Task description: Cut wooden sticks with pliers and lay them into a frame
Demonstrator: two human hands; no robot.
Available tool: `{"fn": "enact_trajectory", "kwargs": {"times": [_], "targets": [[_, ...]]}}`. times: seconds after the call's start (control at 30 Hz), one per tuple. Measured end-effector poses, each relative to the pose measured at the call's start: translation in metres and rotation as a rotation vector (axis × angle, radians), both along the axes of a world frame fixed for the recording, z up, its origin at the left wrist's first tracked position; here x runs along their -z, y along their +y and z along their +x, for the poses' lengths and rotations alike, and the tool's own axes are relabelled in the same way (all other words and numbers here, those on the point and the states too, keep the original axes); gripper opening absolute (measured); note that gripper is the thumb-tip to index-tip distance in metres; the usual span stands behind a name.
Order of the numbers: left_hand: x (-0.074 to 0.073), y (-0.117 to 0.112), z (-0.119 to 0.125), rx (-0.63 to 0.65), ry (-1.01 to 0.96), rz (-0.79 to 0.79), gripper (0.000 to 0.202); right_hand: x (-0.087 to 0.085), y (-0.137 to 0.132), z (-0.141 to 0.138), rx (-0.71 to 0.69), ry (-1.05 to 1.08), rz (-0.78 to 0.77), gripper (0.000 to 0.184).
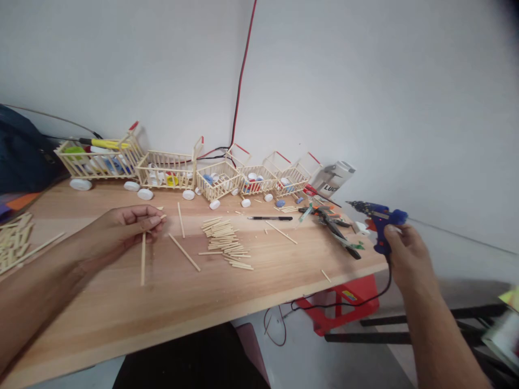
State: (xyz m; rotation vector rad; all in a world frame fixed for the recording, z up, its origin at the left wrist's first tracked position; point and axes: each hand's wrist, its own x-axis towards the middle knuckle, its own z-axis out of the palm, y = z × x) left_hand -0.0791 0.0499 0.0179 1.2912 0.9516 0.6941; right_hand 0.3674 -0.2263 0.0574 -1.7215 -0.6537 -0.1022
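Observation:
My right hand [407,251] is wrapped round the handle of a blue hot glue gun [381,219], held up beyond the table's right end with its nozzle pointing left. At the left, my left hand [140,222] is closed in a pinch just over the table. The pale end of a short wooden stick [164,216] shows between its thumb and forefinger. Below those fingers a longer wooden stick [143,262] extends toward the table's front edge; whether the hand touches it I cannot tell. Two loose sticks [184,252] lie to the right of this hand.
Several miniature stick shopping carts [164,181] with bottle-cap wheels line the wall. A pile of short sticks [225,240], a pen [270,218] and pliers [338,235] lie on the wooden table [227,292]. The glue gun's cord hangs past a red stool [344,305].

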Motion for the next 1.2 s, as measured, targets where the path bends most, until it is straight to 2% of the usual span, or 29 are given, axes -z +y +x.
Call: {"fn": "enact_trajectory", "kwargs": {"times": [0.2,0.27,0.33,0.4,0.5,0.6,0.7,0.73,0.83,0.97,1.07,1.13,1.2], "targets": [[-0.001,-0.002,0.002,-0.023,0.002,-0.021,0.046,-0.031,-0.013,-0.024,-0.056,0.072,0.192,0.03],[-0.001,-0.002,0.001,-0.006,0.001,-0.01,0.047,-0.034,-0.011,-0.036,-0.129,0.212,0.295,0.024],[0.0,-0.001,0.0,0.002,-0.004,-0.008,0.048,-0.027,-0.006,-0.049,-0.124,0.414,0.384,0.025],[0.001,0.0,-0.001,-0.01,-0.017,-0.014,0.05,-0.011,0.001,-0.061,-0.173,0.728,0.384,0.027],[0.005,0.003,-0.002,-0.012,-0.039,-0.025,0.05,0.018,0.01,-0.082,-0.41,1.153,0.419,0.026],[0.011,0.006,-0.003,-0.011,-0.049,-0.023,0.048,0.036,0.015,-0.107,-0.595,1.399,0.541,0.042],[0.015,0.008,-0.005,0.009,-0.062,-0.023,0.043,0.04,0.02,-0.134,-0.71,1.428,0.681,0.054],[0.015,0.008,-0.006,0.027,-0.065,-0.022,0.041,0.039,0.022,-0.142,-0.73,1.454,0.682,0.055],[0.013,0.006,-0.006,0.065,-0.06,-0.016,0.034,0.033,0.032,-0.163,-0.777,1.523,0.646,0.046],[0.004,0.001,-0.004,0.074,-0.046,0.002,0.04,0.025,0.05,-0.188,-0.827,1.457,0.657,0.039],[-0.003,-0.003,-0.002,0.028,-0.047,-0.007,0.047,0.029,0.063,-0.208,-0.867,1.476,0.486,0.029],[-0.005,-0.004,-0.001,-0.038,-0.057,-0.027,0.052,0.034,0.074,-0.218,-0.871,1.467,0.381,0.031],[-0.005,-0.004,0.001,-0.076,-0.072,-0.037,0.054,0.035,0.09,-0.222,-0.866,1.329,0.386,0.031]]}}
